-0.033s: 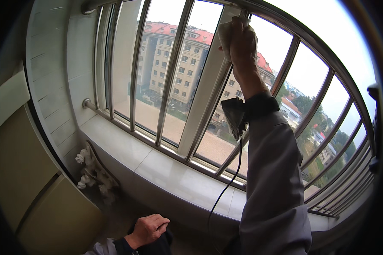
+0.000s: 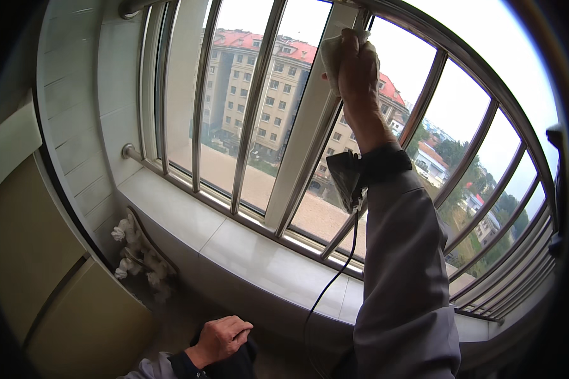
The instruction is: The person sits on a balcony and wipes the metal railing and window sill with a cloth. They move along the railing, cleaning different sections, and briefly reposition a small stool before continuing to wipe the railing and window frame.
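My right hand (image 2: 359, 79) is raised high, its fingers closed around a pale, crumpled cloth (image 2: 330, 58). The cloth lies against the upper part of the light window frame post (image 2: 301, 136), between the metal bars. A dark strap circles my right wrist, with a black boxy device (image 2: 344, 180) and a thin black cable (image 2: 335, 278) hanging from it. Low in the view, my left hand (image 2: 222, 340) rests in a loose fist near my body. Nothing shows in its curled fingers, though the palm is turned out of sight.
Metal guard bars (image 2: 251, 107) run across the window. A pale tiled sill (image 2: 246, 256) lies below them. At the left are a white ornate object (image 2: 136, 249) against the wall and beige cabinet panels (image 2: 31, 246). Buildings (image 2: 259, 88) with red roofs stand outside.
My right hand and the cloth have shifted slightly left and down along the frame post. The left hand has stayed where it was.
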Tool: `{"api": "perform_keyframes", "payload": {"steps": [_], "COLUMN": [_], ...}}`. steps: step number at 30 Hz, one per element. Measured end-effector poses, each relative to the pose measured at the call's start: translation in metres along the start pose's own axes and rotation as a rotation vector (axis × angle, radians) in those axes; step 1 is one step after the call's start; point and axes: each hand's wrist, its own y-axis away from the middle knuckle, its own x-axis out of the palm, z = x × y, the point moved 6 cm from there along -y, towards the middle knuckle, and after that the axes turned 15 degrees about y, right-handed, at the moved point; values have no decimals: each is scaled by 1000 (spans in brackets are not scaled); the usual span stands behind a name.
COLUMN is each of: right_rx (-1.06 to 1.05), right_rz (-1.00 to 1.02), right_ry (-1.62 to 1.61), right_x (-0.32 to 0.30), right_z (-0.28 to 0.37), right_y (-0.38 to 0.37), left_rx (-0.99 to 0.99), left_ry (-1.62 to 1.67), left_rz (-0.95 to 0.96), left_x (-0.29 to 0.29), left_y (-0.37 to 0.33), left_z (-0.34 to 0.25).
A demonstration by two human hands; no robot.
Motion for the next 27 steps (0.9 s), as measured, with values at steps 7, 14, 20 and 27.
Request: {"api": "perform_keyframes", "payload": {"steps": [7, 14, 20, 27], "right_rx": [-13, 345, 208, -115], "right_rz": [175, 550, 770, 811], "right_ry": [211, 510, 652, 714], "right_x": [-3, -10, -26, -90], "right_z": [-81, -134, -148, -57], "right_y": [173, 313, 337, 278], "left_rx": [8, 21, 34, 37], "left_ry": [-1, -28, -87, -95], "left_rz": [4, 10, 15, 4], "left_x": [2, 8, 8, 7], "left_y": [-1, -1, 1, 9], "left_z": [-5, -2, -1, 0]}}
